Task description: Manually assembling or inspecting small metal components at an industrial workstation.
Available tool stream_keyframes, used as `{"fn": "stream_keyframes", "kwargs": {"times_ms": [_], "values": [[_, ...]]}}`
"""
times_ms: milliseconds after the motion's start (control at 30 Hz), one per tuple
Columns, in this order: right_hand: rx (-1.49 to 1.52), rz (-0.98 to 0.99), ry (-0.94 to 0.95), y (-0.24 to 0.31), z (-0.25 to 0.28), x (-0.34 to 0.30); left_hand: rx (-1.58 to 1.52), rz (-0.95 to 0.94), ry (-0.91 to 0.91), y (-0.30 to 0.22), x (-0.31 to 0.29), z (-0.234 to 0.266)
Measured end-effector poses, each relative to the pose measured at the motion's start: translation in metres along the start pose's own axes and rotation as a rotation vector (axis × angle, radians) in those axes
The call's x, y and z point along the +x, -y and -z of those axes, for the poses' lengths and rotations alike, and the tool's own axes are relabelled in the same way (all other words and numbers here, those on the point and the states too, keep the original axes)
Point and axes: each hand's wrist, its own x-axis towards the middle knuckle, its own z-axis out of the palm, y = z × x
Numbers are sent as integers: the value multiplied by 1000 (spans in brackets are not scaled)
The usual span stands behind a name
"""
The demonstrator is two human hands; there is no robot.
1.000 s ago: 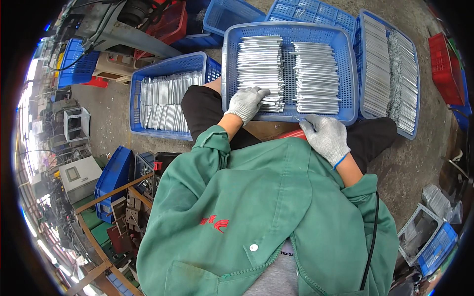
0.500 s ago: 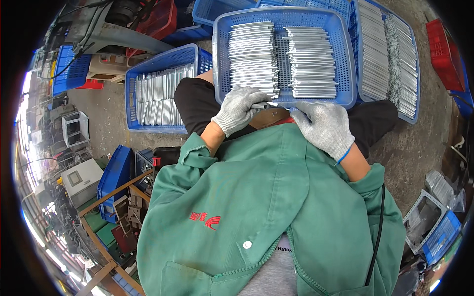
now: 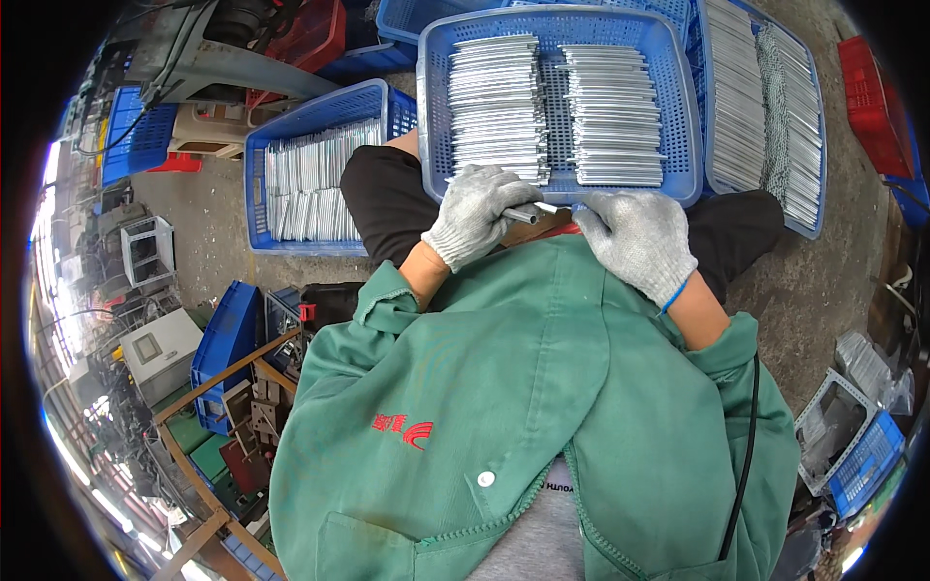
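So the left grip (image 3: 475,215) is closed around a metal tube (image 3: 524,213), open end poking out past the fingers toward the right grip (image 3: 639,237). The long axis of what's showing runs roughly sideways, tipped slightly toward the wearer's body. Right grip's pinched on something bluish (image 3: 578,207), mostly hidden by the glove. There's a slim pale bit (image 3: 547,207) in the gap between the grips, can't tell which side it belongs to. Just beyond both grips: a blue crate (image 3: 684,116) with two rod stacks (image 3: 496,111).
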Motion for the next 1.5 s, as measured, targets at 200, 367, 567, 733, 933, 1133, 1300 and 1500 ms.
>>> {"fn": "stream_keyframes", "kwargs": {"times_ms": [200,367,567,733,933,1133,1300,1500], "values": [[72,38,27,4,1,-1,204,-2,-63,-4,-3,-5],[82,-20,35,2,4,2,213,-29,-59,-7,-2,-2],[126,-26,98,3,4,0,222,-18,-64,-7,-6,-6],[136,-52,103,4,7,4,206,-35,-85,-7,-5,-6],[131,-39,156,0,-2,4,218,-32,-79,-5,-6,-7],[315,-185,162,3,-4,11,243,17,-68,14,-7,-12],[112,-194,36,-15,-32,10,403,104,20,62,7,-19],[109,-193,24,-17,-37,2,540,198,86,92,12,-37]]}}
